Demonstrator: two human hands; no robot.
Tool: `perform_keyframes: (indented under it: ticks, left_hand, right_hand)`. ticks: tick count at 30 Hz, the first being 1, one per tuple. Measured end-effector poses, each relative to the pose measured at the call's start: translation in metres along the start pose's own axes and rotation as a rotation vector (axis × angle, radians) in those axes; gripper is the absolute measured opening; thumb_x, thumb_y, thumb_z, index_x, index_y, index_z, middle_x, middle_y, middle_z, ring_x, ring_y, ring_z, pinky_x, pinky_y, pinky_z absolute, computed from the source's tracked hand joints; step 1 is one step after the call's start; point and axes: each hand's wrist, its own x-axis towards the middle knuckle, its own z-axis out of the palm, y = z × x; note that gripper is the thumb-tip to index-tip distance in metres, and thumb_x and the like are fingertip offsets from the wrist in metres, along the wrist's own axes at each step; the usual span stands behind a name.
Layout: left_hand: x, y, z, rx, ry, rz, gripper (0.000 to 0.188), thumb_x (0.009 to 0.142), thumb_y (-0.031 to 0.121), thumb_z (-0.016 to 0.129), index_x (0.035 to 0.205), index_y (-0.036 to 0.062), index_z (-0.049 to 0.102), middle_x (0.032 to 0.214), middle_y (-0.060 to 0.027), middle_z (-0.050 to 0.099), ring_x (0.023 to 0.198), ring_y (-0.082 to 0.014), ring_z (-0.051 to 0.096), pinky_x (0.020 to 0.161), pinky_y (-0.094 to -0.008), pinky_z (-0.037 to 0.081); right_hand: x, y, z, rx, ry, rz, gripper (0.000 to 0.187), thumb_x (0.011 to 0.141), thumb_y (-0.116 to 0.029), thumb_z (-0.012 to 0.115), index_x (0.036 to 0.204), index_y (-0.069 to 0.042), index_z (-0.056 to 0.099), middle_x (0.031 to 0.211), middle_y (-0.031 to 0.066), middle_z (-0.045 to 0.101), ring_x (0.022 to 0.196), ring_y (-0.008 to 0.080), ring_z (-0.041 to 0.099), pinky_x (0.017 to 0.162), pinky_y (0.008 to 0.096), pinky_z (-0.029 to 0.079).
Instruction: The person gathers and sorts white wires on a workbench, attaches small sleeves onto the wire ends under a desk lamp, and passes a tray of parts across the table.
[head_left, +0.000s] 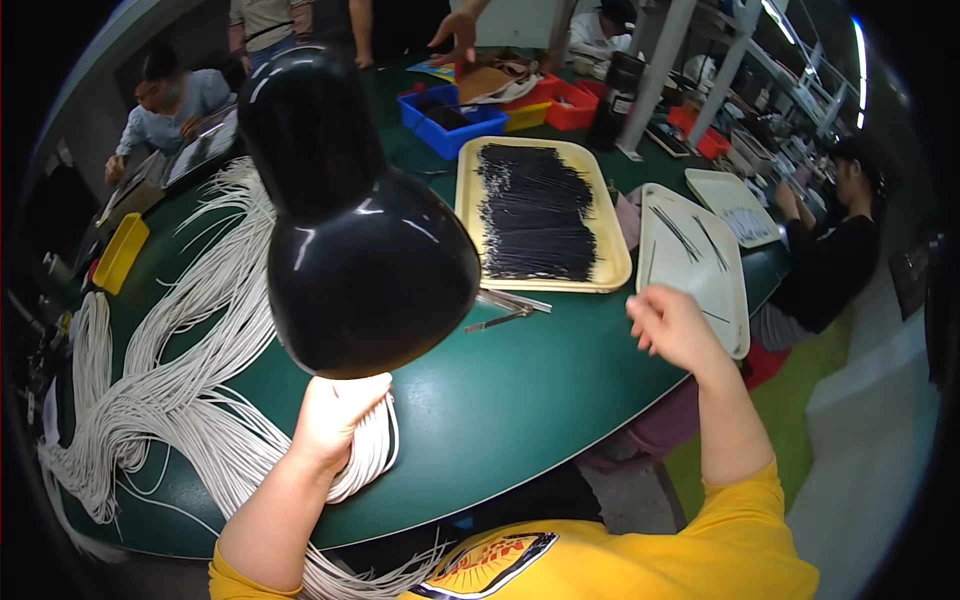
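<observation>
Under the black lamp head, my left hand (335, 415) is closed around a looped bundle of white cables (370, 455). Part of its fingers is hidden by the lamp. My right hand (672, 325) is at the near left edge of a cream tray (735, 290) holding a few thin dark wires (677, 233). Its fingers are curled together; whether a thin wire is between them I cannot make out. Long loose white cables (200, 370) spread over the table's left side, and some hang over the edge by my left forearm.
The black lamp (370, 270) blocks the middle left of the green table (500, 400). Beyond stands a cream tray (622, 268) full of short black wires (540, 215). A metal hand tool (510, 308) lies before it. Blue bin (455, 135), yellow tray (122, 253). Other people sit around.
</observation>
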Motion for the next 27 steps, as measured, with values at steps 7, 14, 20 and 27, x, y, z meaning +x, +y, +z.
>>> perform_keyframes:
  ticks: [7,14,20,27]
  left_hand:
    - [0.0,-0.005,-0.003,0.034,-0.043,0.041,0.014,0.072,0.003,0.06,0.084,0.0026,0.053,0.075,-0.004,0.056,0.068,-0.0116,0.054,0.063,-0.0236,0.044]
    - [-0.001,-0.006,-0.007,0.019,-0.006,0.013,0.019,0.073,-0.001,0.058,0.089,0.0021,0.048,0.078,-0.0015,0.051,0.072,-0.0087,0.05,0.068,-0.0223,0.041]
    - [0.001,-0.003,-0.004,0.017,-0.001,0.011,0.02,0.072,0.0,0.059,0.089,0.002,0.048,0.077,-0.002,0.051,0.071,-0.0091,0.05,0.068,-0.0225,0.041]
    - [0.002,-0.008,-0.008,0.054,0.032,0.071,0.016,0.072,0.001,0.061,0.085,0.002,0.053,0.076,-0.0044,0.056,0.069,-0.0112,0.054,0.065,-0.0228,0.044]
  right_hand:
    - [0.08,0.044,-0.016,-0.476,0.106,-0.074,0.029,0.079,-0.025,0.049,0.073,0.003,0.052,0.064,0.0127,0.056,0.048,0.0181,0.055,0.046,0.0283,0.041]
    - [0.078,0.024,-0.018,0.352,-0.09,0.252,0.021,0.071,-0.008,0.047,0.085,0.008,0.049,0.08,0.0172,0.057,0.078,0.0257,0.058,0.06,0.0342,0.05]
    - [0.087,0.026,-0.015,0.848,-0.126,0.228,0.03,0.082,-0.014,0.04,0.1,0.01,0.044,0.095,0.0178,0.053,0.08,0.0262,0.058,0.063,0.0359,0.052]
    - [0.099,0.021,0.004,0.581,0.147,0.198,0.03,0.086,-0.02,0.038,0.096,0.007,0.046,0.09,0.0152,0.056,0.075,0.0251,0.059,0.057,0.037,0.052]
